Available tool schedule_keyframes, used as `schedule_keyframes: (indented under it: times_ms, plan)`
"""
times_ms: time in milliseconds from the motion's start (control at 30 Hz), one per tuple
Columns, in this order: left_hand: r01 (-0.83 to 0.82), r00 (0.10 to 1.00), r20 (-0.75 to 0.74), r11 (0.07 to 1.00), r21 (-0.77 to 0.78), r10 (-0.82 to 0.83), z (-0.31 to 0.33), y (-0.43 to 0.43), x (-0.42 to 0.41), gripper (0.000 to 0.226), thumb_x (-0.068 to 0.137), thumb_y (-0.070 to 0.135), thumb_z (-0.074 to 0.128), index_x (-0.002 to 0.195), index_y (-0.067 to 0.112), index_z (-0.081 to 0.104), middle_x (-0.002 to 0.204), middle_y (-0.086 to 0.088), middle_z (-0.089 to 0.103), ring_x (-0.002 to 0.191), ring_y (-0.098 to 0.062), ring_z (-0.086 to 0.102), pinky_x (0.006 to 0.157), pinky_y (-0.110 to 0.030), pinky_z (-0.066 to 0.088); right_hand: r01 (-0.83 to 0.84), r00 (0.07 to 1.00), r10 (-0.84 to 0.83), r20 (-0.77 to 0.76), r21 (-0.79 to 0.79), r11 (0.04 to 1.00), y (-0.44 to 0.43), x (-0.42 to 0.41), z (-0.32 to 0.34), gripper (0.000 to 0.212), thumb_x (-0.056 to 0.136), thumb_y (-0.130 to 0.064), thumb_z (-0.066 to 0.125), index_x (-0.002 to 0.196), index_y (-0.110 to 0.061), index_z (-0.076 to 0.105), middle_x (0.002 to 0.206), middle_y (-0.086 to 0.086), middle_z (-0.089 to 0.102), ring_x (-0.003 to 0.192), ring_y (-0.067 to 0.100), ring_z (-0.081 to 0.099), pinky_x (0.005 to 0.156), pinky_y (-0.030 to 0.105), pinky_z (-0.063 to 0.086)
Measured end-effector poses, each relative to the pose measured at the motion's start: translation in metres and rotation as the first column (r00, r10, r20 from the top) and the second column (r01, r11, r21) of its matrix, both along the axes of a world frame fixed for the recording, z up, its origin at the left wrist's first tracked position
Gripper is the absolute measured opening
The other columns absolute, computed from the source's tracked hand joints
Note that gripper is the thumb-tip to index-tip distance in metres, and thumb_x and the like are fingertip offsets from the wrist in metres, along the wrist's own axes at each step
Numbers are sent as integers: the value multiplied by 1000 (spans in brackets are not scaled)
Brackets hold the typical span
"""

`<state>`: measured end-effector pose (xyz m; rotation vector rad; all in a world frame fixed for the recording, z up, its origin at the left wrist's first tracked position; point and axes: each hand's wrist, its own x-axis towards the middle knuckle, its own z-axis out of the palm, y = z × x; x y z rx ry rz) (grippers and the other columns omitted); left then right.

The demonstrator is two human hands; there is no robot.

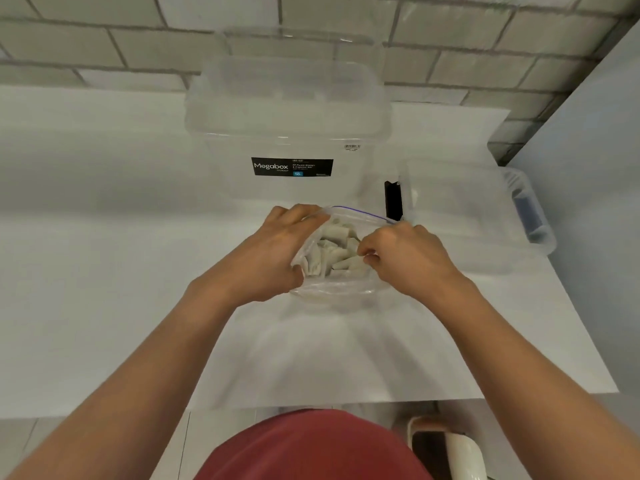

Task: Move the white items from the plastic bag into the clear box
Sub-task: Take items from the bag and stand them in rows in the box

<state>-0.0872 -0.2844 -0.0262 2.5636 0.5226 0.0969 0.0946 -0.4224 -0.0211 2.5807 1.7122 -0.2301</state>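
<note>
The plastic bag (pixel 332 289) sits on the white table (pixel 104 237) just in front of the clear box (pixel 287 133), its mouth open and edged with a thin purple-blue zip line. It is soft, crinkled, see-through film. Inside lie the white items (pixel 337 251), a loose heap of small, matte, blocky pieces.

The left hand (pixel 277 251) grips the bag's left side, fingers curled over its rim. The right hand (pixel 405 258) pinches the bag's right rim between curled fingers and thumb.

The clear box is a tall, rigid, round-cornered tub of glossy plastic. Its front carries a black label (pixel 292 167) with "Megabox" in white and a small blue patch that seems to read "12L"; the finer print is too blurred to read. A small barcode sticker (pixel 352 147) sits up and right of the label.

Right of the box lies a lower clear container (pixel 460 216), with a black object (pixel 393 202) between them. Behind the box rises a wall of pale bricks (pixel 138 39).
</note>
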Motion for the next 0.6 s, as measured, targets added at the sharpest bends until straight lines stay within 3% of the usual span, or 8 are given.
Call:
schedule_keyframes:
  times_ms: [133, 333, 467, 600]
  plan:
    - [32, 999, 34, 999, -28, -31, -5, -7, 2, 90, 76, 2, 61, 154, 29, 25, 151, 15, 25, 125, -11, 25, 101, -28, 38, -19, 987, 27, 160, -52, 998, 12, -7, -14, 24, 93, -14, 59, 103, -32, 72, 99, -3, 68, 93, 28, 65, 64, 31, 40]
    - [60, 995, 78, 997, -52, -56, -7, -7, 6, 86, 78, 5, 64, 154, 26, 28, 150, 12, 28, 125, -14, 28, 102, -30, 39, -40, 969, 63, 239, -100, 994, 17, -13, -25, 20, 98, -11, 53, 112, -18, 67, 117, -1, 62, 101, 32, 66, 64, 34, 36]
    - [45, 994, 98, 998, -52, -40, -7, -5, 6, 78, 83, 14, 69, 152, 25, 33, 150, 7, 32, 129, -18, 31, 105, -26, 33, -50, 992, 47, 119, 19, 999, 13, -15, -23, 14, 98, -22, 55, 103, -26, 68, 112, -7, 63, 100, 30, 64, 64, 33, 39]
    - [36, 993, 114, 996, -78, -27, -5, 0, 5, 67, 83, 23, 74, 143, 31, 46, 149, 7, 34, 130, -15, 31, 102, -19, 26, -10, 995, 26, -98, 160, 987, 6, -14, -1, 4, 94, -31, 59, 95, -33, 63, 88, -13, 69, 89, 18, 67, 69, 37, 56]
